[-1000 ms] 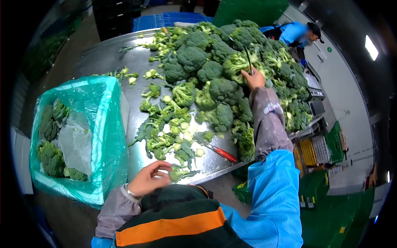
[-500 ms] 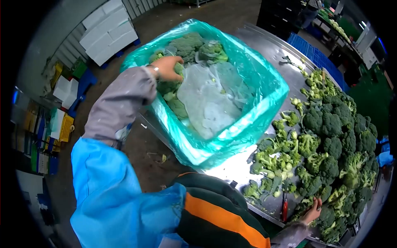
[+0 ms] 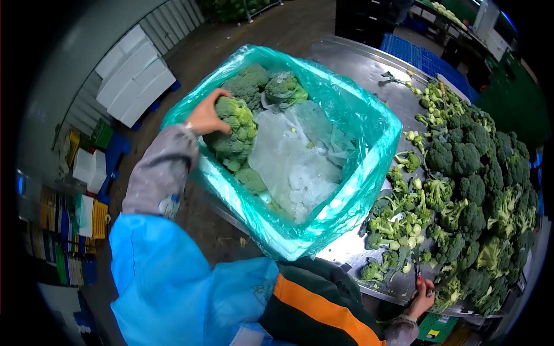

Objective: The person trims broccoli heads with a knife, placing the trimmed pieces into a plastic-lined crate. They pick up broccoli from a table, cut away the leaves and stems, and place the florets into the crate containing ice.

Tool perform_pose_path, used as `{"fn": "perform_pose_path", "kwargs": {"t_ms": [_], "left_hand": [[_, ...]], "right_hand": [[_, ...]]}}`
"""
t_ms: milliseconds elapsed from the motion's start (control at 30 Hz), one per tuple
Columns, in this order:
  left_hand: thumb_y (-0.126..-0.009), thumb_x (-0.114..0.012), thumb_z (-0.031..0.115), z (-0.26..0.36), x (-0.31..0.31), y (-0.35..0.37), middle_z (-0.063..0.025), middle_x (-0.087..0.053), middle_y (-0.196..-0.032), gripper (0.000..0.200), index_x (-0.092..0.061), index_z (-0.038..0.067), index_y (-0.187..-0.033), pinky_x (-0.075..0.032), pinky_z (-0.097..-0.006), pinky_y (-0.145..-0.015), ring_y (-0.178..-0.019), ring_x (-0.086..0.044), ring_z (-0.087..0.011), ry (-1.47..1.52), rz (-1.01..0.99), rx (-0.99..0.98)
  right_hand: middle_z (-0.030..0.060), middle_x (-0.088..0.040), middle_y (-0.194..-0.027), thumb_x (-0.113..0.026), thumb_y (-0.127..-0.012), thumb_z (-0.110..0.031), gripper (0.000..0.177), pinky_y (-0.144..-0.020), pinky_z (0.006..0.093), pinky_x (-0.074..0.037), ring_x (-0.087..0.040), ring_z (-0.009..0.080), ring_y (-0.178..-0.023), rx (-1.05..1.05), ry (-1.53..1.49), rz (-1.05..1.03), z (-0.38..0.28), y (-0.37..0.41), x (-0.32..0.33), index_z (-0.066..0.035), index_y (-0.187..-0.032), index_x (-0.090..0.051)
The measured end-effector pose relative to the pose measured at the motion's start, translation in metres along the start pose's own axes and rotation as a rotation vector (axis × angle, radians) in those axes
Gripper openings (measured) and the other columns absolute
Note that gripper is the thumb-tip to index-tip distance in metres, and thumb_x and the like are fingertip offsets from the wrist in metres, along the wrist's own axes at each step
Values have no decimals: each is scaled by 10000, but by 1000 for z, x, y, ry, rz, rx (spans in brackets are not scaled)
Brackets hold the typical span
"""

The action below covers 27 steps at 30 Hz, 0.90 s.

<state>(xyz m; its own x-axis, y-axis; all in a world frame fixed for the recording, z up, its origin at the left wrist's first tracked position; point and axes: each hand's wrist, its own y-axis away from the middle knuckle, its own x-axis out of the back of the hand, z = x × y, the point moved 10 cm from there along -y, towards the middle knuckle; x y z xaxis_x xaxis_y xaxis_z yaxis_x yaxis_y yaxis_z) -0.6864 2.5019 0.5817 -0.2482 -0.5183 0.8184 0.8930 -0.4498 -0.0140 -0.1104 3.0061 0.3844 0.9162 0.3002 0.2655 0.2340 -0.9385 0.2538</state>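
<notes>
In the green-lined box, my left hand (image 3: pixel 206 117) curls its fingers around a broccoli head (image 3: pixel 235 130) by the left wall. More heads, such as a paler broccoli (image 3: pixel 284 88), sit along the far and left sides of the green plastic liner (image 3: pixel 360 167). A translucent sheet with ice-like pieces (image 3: pixel 294 150) covers the middle. Down at the table's near edge, my right hand (image 3: pixel 423 297) closes on the red handle of a knife (image 3: pixel 418 271), whose blade points away from me. Beside it lies the broccoli pile (image 3: pixel 467 190).
Trimmed stems and small florets (image 3: pixel 398 225) lie on the metal table (image 3: pixel 346 63) between box and pile. Blue pallets (image 3: pixel 407 55) stand beyond the table, white foam boxes (image 3: pixel 135 75) at the back left. A green crate (image 3: pixel 437 327) is below the near edge.
My right hand has moved left from the broccoli pile onto the knife handle. My left hand still grips in the box, with more of the broccoli head showing. The camera view has shifted.
</notes>
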Motion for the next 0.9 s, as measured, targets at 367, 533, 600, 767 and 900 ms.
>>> {"fn": "perform_pose_path", "kwargs": {"t_ms": [367, 533, 600, 767, 900], "left_hand": [[-461, -739, -15, 190, -95, 80, -83, -354, -1289, 876, -292, 134, -1200, -340, -344, -1001, -1193, -380, -223, 1255, -306, -395], [-474, -695, 42, 264, -142, 130, -178, -320, -1301, 704, -338, 120, -1076, -313, -378, -991, -1210, -361, -276, 921, -129, -644], [-496, -683, 35, 282, -176, 155, -196, -319, -1309, 609, -357, 116, -1004, -278, -435, -1017, -1242, -344, -353, 670, -66, -730], [-509, -723, 31, 249, -326, 168, -190, -336, -1322, 542, -407, 100, -944, -249, -474, -1029, -1280, -285, -408, 162, -141, -715], [-516, -803, 88, 217, -328, 180, -198, -332, -1320, 603, -400, 98, -965, -243, -458, -1040, -1286, -286, -387, 375, -317, -524]], "right_hand": [[27, -617, -868, -603, -817, -14, 234, -561, 179, -411, -516, 42, -648, 400, -159, -642, -132, 65, -190, -12, -1046, -556], [-1, -605, -843, -592, -810, -32, 320, -478, 157, -312, -397, -12, -539, 352, -223, -718, -147, 81, -172, -34, -1116, -500], [-41, -550, -758, -597, -795, -30, 222, -511, 166, -335, -423, 2, -582, 582, -138, -584, -132, 71, -155, -30, -1008, -537], [83, -574, -746, -580, -799, -89, 179, -548, 294, -421, -525, 193, -565, 582, 363, -497, -77, 69, -112, -55, -972, -551], [123, -617, -871, -558, -774, -72, 242, -596, 372, -454, -588, 326, -676, 569, 552, -559, -38, 76, -101, -78, -1015, -542]]}}
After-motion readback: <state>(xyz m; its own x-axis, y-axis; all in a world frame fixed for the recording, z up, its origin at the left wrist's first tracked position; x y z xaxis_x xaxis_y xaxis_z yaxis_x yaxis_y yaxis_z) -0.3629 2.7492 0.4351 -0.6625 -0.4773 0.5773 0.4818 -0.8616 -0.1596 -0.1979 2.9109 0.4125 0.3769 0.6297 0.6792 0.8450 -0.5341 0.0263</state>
